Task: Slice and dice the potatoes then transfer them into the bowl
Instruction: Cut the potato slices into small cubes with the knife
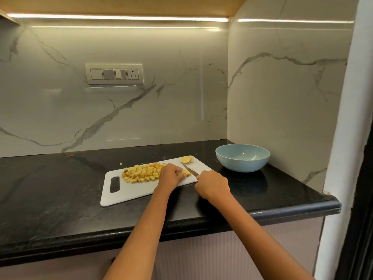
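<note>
On the white cutting board (129,190), right hand (213,183) grips knife (190,170); blade's long axis runs from hand up-left, tip toward potato slices (187,159) at far edge. Left hand (170,175), fingers curled, holds potato piece (186,173) beside blade. Diced potato (141,172) piled mid-board. Blue bowl (242,157) right of board, apart. Black stone bench (50,188); marble-patterned wall (141,110), switch panel (114,73).

Small yellow potato cubes (141,173) sit in a pile on the white cutting board (129,190). Two round potato slices (187,159) lie near its far corner. The blue bowl (242,157) stands beside the board
</note>
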Tool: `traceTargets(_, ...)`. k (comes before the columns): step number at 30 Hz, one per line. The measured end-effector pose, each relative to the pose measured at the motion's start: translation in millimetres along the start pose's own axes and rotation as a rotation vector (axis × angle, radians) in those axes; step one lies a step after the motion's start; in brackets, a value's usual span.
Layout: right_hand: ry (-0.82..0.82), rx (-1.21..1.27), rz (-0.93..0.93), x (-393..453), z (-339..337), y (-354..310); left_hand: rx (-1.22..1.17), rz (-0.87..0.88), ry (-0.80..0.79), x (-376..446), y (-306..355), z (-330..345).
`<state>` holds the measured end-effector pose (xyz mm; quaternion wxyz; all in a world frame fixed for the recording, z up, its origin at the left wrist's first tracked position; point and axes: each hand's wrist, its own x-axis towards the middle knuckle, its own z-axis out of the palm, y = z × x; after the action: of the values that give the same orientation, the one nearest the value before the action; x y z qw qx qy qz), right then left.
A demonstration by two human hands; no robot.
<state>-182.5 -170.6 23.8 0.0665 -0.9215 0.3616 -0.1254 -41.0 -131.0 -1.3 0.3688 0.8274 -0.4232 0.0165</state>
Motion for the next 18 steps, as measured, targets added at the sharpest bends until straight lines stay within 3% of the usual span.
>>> traceTargets(14, -0.111, -0.005, 0.0, 17.8, -3.4, -16.5, 0.021, 0.01, 0.009, 1.3, -1.3, -1.7)
traceTargets(18, -0.065, -0.103, -0.041, 7.9, -0.2, -6.5, 0.006, 0.033, 0.024, 1.5, -1.8, 0.6)
